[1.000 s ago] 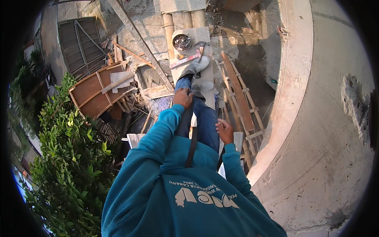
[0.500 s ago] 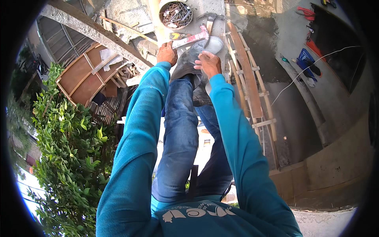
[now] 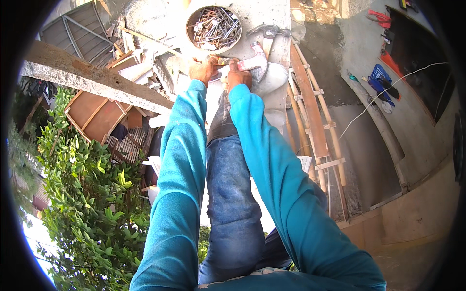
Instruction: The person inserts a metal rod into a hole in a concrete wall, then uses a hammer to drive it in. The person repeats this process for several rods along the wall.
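Note:
My left hand has its fingers curled beside a small yellow-and-black handled tool; exactly what they grip is hidden. My right hand closes on the red-and-white hammer lying across the pale board at my foot. A second hammer, with a dark head, lies just above it. A round container of nails stands on the same board. My leg stretches forward between my arms, and my grey boot is partly under the hammers.
A concrete-crusted beam slants at the left, above scrap wood and a brown formwork panel. Leafy branches fill the lower left. A bamboo ladder with a plank is at the right, beyond which tools and a white cord lie.
My left hand has moved from my leg up to the tools on the board. My right hand, low at my side earlier, has reached forward and closed on the red-and-white hammer.

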A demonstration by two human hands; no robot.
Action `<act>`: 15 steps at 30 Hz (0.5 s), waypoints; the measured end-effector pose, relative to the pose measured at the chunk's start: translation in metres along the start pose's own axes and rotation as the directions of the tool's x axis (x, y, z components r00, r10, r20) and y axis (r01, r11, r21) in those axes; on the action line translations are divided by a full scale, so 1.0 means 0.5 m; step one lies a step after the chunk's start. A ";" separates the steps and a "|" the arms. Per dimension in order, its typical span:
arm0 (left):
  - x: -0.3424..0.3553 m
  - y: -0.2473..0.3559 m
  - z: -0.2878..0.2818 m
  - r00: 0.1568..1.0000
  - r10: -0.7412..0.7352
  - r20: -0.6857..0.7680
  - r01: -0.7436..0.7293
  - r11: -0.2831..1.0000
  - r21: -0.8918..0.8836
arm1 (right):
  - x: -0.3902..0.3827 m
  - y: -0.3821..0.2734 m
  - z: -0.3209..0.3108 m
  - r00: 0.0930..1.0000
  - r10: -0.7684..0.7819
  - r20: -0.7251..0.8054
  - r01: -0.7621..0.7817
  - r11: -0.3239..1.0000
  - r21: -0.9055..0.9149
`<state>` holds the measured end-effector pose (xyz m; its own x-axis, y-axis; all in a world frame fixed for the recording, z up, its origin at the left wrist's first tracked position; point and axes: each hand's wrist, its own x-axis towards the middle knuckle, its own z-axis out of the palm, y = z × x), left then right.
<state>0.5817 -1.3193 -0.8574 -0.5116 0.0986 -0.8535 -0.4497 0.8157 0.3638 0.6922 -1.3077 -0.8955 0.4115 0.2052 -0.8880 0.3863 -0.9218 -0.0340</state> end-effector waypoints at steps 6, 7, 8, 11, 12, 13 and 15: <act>-0.044 -0.019 -0.080 0.995 -0.103 -0.005 0.102 0.986 -0.135 | -0.179 -0.057 -0.102 0.940 -0.312 -0.140 0.284 0.941 -0.186; -0.064 -0.025 -0.105 0.993 -0.117 0.013 0.118 0.988 -0.098 | -0.210 -0.078 -0.133 0.958 -0.277 -0.072 0.269 0.957 -0.104; -0.094 -0.008 -0.116 0.985 -0.173 0.027 0.174 0.984 -0.034 | -0.223 -0.087 -0.162 0.951 -0.287 -0.113 0.274 0.954 -0.118; -0.151 -0.011 -0.191 0.888 0.223 0.403 -0.454 0.563 0.690 | -0.250 -0.099 -0.240 0.944 -0.289 -0.157 0.311 0.941 0.132; -0.200 0.020 -0.184 0.953 0.036 0.299 -0.177 0.871 0.459 | -0.232 -0.089 -0.278 0.934 -0.274 -0.230 0.332 0.904 0.270; -0.252 0.051 -0.193 0.976 -0.149 0.159 0.133 0.985 0.108 | -0.230 -0.092 -0.313 0.924 -0.260 -0.279 0.358 0.845 0.398; -0.290 -0.001 -0.280 0.970 -0.187 0.154 0.188 0.982 0.013 | -0.330 -0.121 -0.404 0.954 -0.213 0.211 0.056 0.818 0.573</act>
<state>0.5538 -1.4137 -0.6814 -0.2990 0.0309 -0.9538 -0.5277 0.8274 0.1923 0.7677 -1.2191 -0.6544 0.1360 0.3230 -0.9366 -0.1340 -0.9307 -0.3405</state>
